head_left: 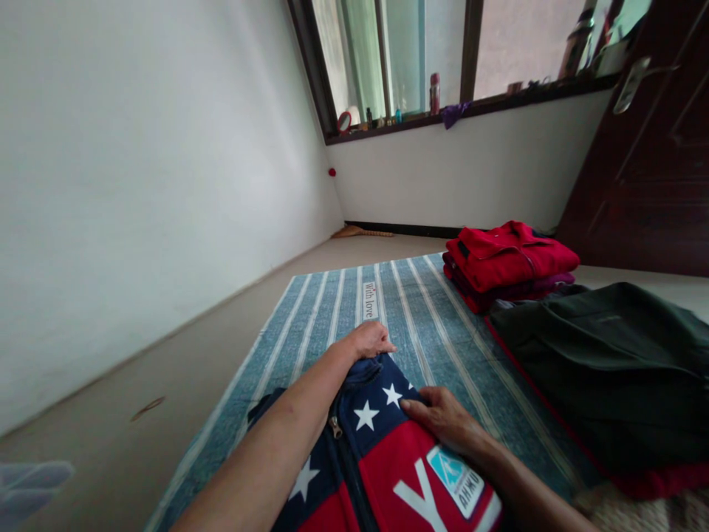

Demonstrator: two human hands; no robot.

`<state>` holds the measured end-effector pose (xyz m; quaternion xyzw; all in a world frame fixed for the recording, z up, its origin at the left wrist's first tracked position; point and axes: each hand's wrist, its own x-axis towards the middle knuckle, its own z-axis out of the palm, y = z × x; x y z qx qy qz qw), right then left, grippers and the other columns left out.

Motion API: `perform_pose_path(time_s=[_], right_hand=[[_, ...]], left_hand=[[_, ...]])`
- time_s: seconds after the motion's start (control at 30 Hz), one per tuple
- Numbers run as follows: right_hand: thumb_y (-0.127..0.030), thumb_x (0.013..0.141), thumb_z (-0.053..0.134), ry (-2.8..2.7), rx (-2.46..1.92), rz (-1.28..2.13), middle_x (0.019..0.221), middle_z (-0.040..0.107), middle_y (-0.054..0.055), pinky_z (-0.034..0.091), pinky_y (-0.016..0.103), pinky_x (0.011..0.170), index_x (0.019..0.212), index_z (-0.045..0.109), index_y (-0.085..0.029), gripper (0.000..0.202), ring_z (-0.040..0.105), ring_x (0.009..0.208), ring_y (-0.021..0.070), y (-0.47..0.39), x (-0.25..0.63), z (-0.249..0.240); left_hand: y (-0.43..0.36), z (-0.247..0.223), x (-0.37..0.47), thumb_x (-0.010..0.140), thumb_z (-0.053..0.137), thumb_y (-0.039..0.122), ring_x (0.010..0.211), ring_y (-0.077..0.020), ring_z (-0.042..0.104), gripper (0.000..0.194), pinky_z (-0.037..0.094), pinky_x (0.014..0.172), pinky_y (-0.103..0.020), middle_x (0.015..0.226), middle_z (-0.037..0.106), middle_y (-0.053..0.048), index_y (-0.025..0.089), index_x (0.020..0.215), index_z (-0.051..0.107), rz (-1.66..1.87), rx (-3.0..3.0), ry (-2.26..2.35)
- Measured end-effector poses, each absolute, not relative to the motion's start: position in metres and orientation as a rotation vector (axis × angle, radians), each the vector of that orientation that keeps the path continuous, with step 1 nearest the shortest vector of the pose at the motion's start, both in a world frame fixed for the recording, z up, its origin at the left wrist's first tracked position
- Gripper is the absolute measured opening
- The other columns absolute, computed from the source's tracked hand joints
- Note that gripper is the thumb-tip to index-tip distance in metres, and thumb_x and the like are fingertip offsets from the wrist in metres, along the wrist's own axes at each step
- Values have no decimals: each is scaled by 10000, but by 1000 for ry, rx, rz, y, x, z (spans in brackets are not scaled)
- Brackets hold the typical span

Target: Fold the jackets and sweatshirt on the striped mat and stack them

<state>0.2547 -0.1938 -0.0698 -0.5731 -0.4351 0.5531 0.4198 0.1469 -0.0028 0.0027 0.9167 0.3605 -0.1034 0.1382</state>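
Observation:
A navy and red zip jacket (385, 454) with white stars and a large white letter lies on the striped cloth (326, 318) in front of me. My left hand (370, 340) reaches across it, closed at the far end by the collar. My right hand (446, 420) grips the jacket's right side near the stars, thumb on top and fingers out of sight underneath. A zipper pull (335, 427) hangs below the collar, and a white and teal tag (455, 480) sits on the lower right. My left forearm covers part of the jacket's left side.
To the right are a stack of folded red clothes (512, 258) and a dark green garment (603, 377). A white wall (138, 162) runs along the left. Behind are a windowsill with bottles (435, 94) and a dark red door (653, 170). A broom (360, 232) lies on the floor.

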Motion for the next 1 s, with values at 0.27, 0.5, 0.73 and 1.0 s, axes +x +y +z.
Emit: perform_pose_path(time_s=[0.27,0.5,0.73,1.0], right_hand=[[-594,718,659,-1081,-1432,1388,621,612,18,337,213,478,768,665,-102,494,518,543,119,-194,255,-72],[-635,722,629,-1090,-1423,1405,652,627,32,346,218,486,790,668,-100,541,527,546,121,-195,256,-73],[-639,702,641,-1115,-1458,1418,635,618,29,330,224,472,773,661,-90,554,508,520,114,-193,258,-75],[-678,708,624,-1091,-1488,1474,632,633,40,369,229,468,787,658,-107,578,557,531,138,-199,261,-72]], left_hand=[[-8,1,148,761,658,381,642,-169,583,249,373,576,-253,671,645,-53,144,689,684,-281,2724,1065],[-29,31,142,845,542,438,838,-223,632,312,433,706,-286,888,699,-103,169,919,681,-172,2757,1079],[-82,42,112,868,493,401,1094,-270,557,323,403,945,-409,1161,626,-123,173,1057,622,-236,2781,957],[-93,52,100,904,465,411,1324,-250,380,403,305,1092,-403,1408,461,-141,164,1215,535,-5,2760,1014]])
